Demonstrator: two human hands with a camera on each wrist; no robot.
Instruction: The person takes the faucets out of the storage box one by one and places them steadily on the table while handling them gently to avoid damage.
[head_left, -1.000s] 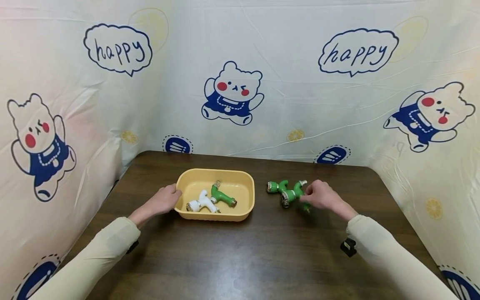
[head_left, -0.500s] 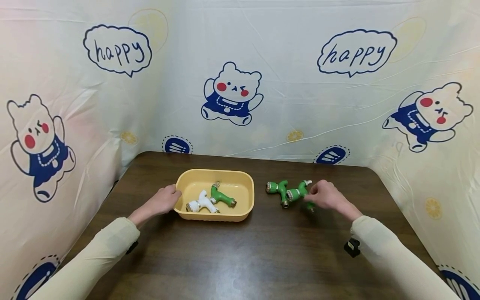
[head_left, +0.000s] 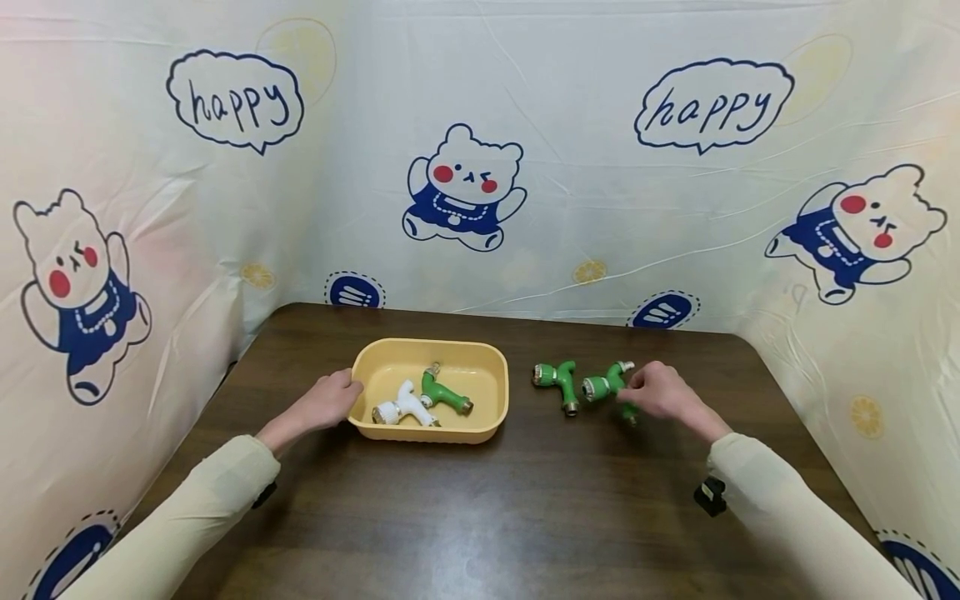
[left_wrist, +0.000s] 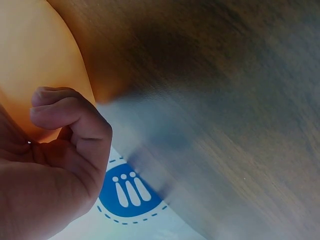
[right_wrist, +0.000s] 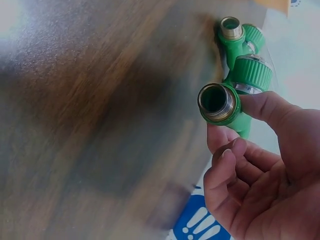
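My left hand (head_left: 327, 401) grips the left rim of a yellow plastic basin (head_left: 468, 435); in the left wrist view its fingers (left_wrist: 72, 112) curl at the basin's side. Inside the basin lie a white faucet (head_left: 408, 406) and a green faucet (head_left: 447, 395). To the right, my right hand (head_left: 662, 392) pinches another green faucet (head_left: 600, 387) between thumb and fingers. Its threaded brass end (right_wrist: 216, 102) faces the right wrist camera, and the fingers hide part of its body. Just left of it, one more green faucet (head_left: 562, 382) lies on the table.
All of this is on a dark brown wooden table (head_left: 450, 517). A printed white curtain (head_left: 465, 75) surrounds the table at the back and both sides. The basin stands left of the two loose green faucets.
My right hand has shifted a little to the right with its green faucet, opening a gap from the green faucet on its left. The left hand and basin stay in place.
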